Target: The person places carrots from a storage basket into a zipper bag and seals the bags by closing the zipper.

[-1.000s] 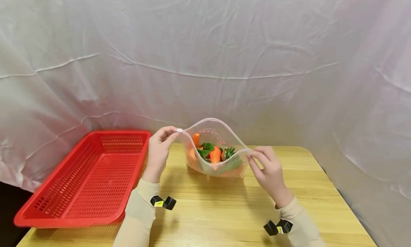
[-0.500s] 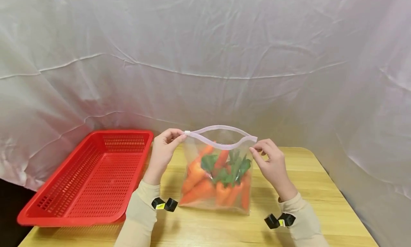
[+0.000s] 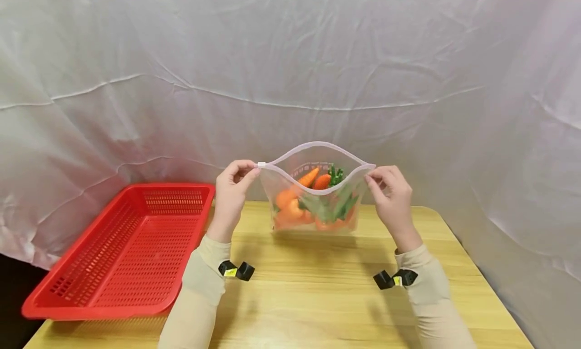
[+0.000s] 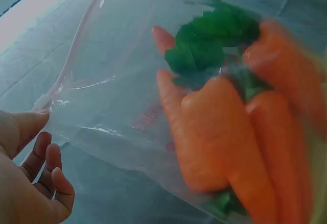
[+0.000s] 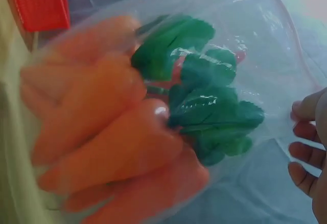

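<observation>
The left hand (image 3: 231, 185) pinches the left corner of the clear zip bag (image 3: 317, 208), right at the small white slider, thumb and forefinger closed on the rim with the other fingers loosely curled below. The right hand (image 3: 392, 195) pinches the opposite corner in the same way. Between them the bag's mouth gapes into a wide oval.

A moment ago the bag hung lower, its bottom down on the wooden table (image 3: 317, 298) and its mouth pulled nearly flat; now both hands have lifted it, so it hangs above the tabletop, and have let the mouth spread open again. I'd judge from this that the hands are carrying the bag, not closing it.

Inside, the orange carrots (image 3: 290, 210) with green leafy tops (image 3: 336, 176) slump together at the bottom, some tips poking up toward the opening. The wrist views show them pressed against the plastic.

To the left on the table sits a red slotted basket (image 3: 127, 253), well apart from the bag. A creased white sheet (image 3: 290, 76) hangs behind.
</observation>
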A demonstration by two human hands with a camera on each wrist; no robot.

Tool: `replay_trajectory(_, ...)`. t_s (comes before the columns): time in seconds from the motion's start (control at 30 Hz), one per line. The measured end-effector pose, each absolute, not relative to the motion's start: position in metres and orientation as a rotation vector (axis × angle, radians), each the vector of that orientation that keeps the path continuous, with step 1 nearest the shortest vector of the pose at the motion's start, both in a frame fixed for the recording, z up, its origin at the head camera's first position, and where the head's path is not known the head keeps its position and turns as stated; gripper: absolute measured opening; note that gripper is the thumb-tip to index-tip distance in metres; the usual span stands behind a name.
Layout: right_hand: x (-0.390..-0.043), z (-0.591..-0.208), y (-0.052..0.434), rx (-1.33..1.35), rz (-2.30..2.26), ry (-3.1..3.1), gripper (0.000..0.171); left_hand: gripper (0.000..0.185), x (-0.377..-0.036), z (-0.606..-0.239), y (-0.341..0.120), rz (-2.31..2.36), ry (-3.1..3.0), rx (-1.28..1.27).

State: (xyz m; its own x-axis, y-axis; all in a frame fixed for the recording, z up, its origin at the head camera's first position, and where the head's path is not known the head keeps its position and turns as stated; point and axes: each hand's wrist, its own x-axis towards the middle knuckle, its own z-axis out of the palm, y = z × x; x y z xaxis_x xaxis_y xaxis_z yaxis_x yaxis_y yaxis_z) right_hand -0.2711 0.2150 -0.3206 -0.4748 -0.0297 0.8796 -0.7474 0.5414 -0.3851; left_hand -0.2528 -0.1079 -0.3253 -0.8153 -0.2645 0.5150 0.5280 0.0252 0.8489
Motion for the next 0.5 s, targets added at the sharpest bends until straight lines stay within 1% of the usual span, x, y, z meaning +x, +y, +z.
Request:
replay_trajectory(0.07,-0.271,-0.327,0.220,0.672,0.966,-1.885,0.005,0.017,-0.251,-0.334,-0.108,-1.838,-1.798,-0.263)
replay_trajectory(0.2,-0.266,-0.350,0.234,0.778,0.895,-1.928,0.013,0.015,-0.239,-0.360,-0.113,-1.858,-1.918,-0.251)
replay_trajectory(0.23,-0.264,-0.356,0.239,0.801,0.885,-1.935,0.017,0.014,-0.236,-0.364,-0.115,-1.868,-1.946,-0.251)
replay_trajectory(0.33,-0.253,-0.365,0.250,0.868,0.888,-1.965,0.020,0.013,-0.223,-0.371,-0.119,-1.910,-2.017,-0.287)
replay_trajectory(0.4,-0.247,-0.369,0.255,0.911,0.884,-1.973,0.015,0.012,-0.215,-0.373,-0.123,-1.906,-2.080,-0.336)
replay_trajectory(0.47,-0.243,-0.372,0.259,0.948,0.872,-1.990,0.003,0.011,-0.208,-0.375,-0.124,-1.895,-2.134,-0.391)
replay_trajectory(0.5,-0.242,-0.373,0.261,0.956,0.865,-1.998,0.003,0.011,-0.205,-0.376,-0.124,-1.889,-2.157,-0.412)
